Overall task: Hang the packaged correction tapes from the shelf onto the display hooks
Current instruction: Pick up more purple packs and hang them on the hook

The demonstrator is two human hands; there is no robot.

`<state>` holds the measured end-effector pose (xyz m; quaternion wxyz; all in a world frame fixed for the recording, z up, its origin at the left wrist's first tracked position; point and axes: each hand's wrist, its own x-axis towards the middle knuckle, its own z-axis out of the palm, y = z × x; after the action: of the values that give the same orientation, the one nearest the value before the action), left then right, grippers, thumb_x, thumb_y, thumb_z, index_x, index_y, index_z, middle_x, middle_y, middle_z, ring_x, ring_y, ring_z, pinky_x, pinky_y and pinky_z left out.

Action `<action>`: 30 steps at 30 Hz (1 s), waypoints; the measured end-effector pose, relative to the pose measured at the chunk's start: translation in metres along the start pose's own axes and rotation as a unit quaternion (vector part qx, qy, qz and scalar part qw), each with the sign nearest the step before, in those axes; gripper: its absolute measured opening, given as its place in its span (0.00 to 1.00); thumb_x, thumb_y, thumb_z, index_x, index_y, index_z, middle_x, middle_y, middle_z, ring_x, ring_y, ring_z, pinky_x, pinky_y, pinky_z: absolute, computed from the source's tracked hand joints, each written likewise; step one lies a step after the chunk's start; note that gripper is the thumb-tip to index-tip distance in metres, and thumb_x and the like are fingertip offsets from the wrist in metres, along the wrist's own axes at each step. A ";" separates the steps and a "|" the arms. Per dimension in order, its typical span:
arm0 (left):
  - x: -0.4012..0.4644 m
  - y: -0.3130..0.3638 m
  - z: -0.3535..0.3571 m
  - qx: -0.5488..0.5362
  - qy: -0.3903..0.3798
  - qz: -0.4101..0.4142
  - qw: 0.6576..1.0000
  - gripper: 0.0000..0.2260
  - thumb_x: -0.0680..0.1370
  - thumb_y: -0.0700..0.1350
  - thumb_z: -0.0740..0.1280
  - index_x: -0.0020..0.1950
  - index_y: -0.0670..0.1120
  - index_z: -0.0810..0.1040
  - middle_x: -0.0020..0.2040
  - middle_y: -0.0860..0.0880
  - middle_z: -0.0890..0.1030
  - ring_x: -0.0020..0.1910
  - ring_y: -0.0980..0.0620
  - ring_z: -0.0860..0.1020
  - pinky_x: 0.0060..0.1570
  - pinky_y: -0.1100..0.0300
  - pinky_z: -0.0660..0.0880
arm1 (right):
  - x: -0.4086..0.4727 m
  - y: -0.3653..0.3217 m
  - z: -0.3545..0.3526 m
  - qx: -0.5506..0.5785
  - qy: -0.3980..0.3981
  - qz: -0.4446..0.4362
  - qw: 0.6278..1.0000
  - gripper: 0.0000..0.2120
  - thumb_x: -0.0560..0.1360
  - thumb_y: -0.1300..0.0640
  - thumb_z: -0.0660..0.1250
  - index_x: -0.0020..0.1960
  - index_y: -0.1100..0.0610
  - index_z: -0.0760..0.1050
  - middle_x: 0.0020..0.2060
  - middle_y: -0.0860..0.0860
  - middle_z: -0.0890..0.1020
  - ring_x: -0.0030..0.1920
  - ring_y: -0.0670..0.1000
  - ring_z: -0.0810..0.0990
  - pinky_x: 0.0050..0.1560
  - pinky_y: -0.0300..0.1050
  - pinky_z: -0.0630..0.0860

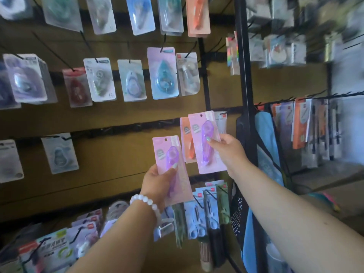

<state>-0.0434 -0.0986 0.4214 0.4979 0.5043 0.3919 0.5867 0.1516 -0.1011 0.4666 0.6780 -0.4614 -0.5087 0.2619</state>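
Observation:
My left hand [157,182] holds a pink card pack with a purple correction tape [171,160], thumb across its front, below centre. My right hand [229,149] pinches a second, matching pink pack [206,142] higher and to the right, its hang hole at the top. That pack overlaps an orange pack [187,142] hanging on the brown display board [118,115]. Just above it runs a black rail with display hooks [224,110]. Both packs are upright and slightly tilted.
Rows of packaged correction tapes [164,72] hang on black hooks across the board. Scissors packs [202,209] hang below my hands. A black upright post [246,75] divides off a right rack with pen packs [301,125] and a blue bag [266,144].

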 end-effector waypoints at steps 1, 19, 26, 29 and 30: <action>0.001 0.001 0.000 0.002 0.000 -0.001 1.000 0.08 0.77 0.46 0.72 0.53 0.45 0.80 0.48 0.43 0.86 0.48 0.41 0.84 0.52 0.37 0.81 | 0.004 -0.003 0.002 -0.005 -0.004 0.000 1.000 0.09 0.73 0.48 0.70 0.47 0.53 0.78 0.47 0.52 0.83 0.50 0.55 0.82 0.57 0.58 0.78; 0.019 -0.016 -0.001 -0.021 -0.027 -0.028 0.999 0.09 0.77 0.46 0.72 0.55 0.46 0.80 0.51 0.43 0.86 0.50 0.41 0.84 0.50 0.39 0.81 | 0.022 0.010 0.029 0.020 0.057 0.007 0.998 0.12 0.76 0.49 0.66 0.51 0.56 0.80 0.46 0.49 0.83 0.48 0.50 0.81 0.43 0.45 0.79; 0.024 -0.026 -0.004 -0.024 -0.028 -0.050 0.998 0.11 0.76 0.46 0.72 0.57 0.46 0.80 0.52 0.43 0.86 0.52 0.40 0.84 0.54 0.34 0.79 | 0.021 0.018 0.031 0.010 0.057 -0.018 0.998 0.10 0.77 0.49 0.64 0.50 0.54 0.77 0.41 0.43 0.79 0.44 0.44 0.78 0.39 0.38 0.74; 0.025 -0.029 -0.002 -0.025 -0.031 -0.052 0.998 0.10 0.77 0.46 0.71 0.57 0.46 0.80 0.53 0.43 0.86 0.52 0.40 0.84 0.55 0.34 0.79 | 0.022 0.024 0.030 0.020 0.064 -0.010 0.998 0.10 0.77 0.49 0.65 0.47 0.55 0.79 0.41 0.44 0.81 0.44 0.46 0.80 0.45 0.42 0.76; 0.026 -0.030 -0.002 -0.027 -0.034 -0.052 0.998 0.10 0.77 0.46 0.71 0.57 0.46 0.80 0.52 0.43 0.86 0.52 0.40 0.84 0.55 0.34 0.79 | 0.023 0.026 0.030 0.026 0.067 -0.007 0.997 0.10 0.76 0.49 0.65 0.47 0.56 0.79 0.41 0.45 0.81 0.44 0.46 0.80 0.45 0.43 0.76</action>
<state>-0.0391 -0.0674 0.3973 0.5542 0.4892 0.3848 0.5527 0.1346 -0.0598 0.4559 0.7241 -0.4565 -0.4584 0.2390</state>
